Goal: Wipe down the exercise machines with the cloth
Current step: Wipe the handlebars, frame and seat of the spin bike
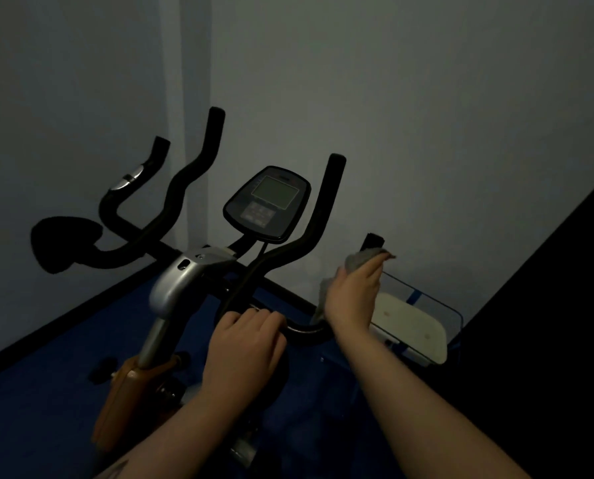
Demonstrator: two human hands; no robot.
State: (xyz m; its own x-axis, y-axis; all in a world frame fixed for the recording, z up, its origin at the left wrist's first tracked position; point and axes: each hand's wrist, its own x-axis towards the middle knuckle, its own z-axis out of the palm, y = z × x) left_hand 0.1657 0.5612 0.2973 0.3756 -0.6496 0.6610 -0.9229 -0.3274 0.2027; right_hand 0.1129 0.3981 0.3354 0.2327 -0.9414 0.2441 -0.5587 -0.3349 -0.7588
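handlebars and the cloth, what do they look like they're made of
The handlebars look like tubing sleeved in matte black foam or rubber: dull, no glare. The cloth, gripped by the right hand, looks like soft grey fabric, possibly microfibre: it bunches and folds limply. Dim light leaves both uncertain.

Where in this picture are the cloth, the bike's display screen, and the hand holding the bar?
cloth (366, 259): head view, grey bunch above the fingers.
display screen (275, 192): head view, middle of the pale panel.
left hand (245, 344): head view, its back.
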